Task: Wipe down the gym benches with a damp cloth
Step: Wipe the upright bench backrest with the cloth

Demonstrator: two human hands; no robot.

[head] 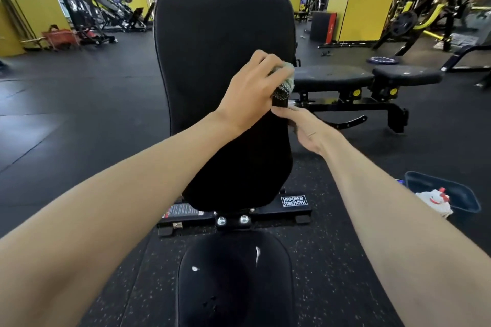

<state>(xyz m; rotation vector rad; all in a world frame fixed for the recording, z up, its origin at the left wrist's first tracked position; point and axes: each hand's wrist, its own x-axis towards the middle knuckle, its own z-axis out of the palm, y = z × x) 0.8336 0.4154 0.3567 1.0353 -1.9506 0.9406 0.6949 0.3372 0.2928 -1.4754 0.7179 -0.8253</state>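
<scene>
The left hand [252, 93], at the centre of the frame, has its fingers curled round a bunched cloth [283, 85], grey-green above and dark patterned below, and holds it against the right edge of the upright black backrest pad [223, 40]. Just beneath, the right hand [305, 129] reaches to the same edge with its fingertips touching the cloth's lower end; whether they pinch it I cannot tell. Below the backrest the black seat pad [233, 279] fills the bottom centre. At centre right, beyond the backrest, stands a second, flat bench [334, 77]. At lower right a dark blue tub [457, 194] sits on the speckled floor [79, 119] and holds a white bottle with a red cap [434, 200]
</scene>
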